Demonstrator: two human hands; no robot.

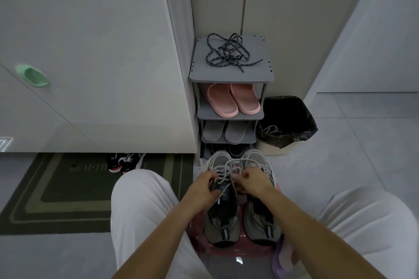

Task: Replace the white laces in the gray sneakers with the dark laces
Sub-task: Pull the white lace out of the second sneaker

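Observation:
Two gray sneakers stand side by side on a pink stool [229,250] between my knees, toes pointing away from me. On the left sneaker [221,217] the white lace [226,171] is loose and looped above the tongue. My left hand [205,184] pinches the lace at the shoe's left side. My right hand [251,180] grips lace strands between the two shoes, over the right sneaker [260,219]. The dark laces [227,53] lie tangled on top of the gray shoe rack [231,75] ahead.
The rack holds pink slippers [233,99], gray slippers [225,132] and dark shoes on its lower shelves. A bin with a black bag [286,122] at the right holds a white lace. A green doormat [68,190] and black shoes [124,162] lie at the left by the white cabinet.

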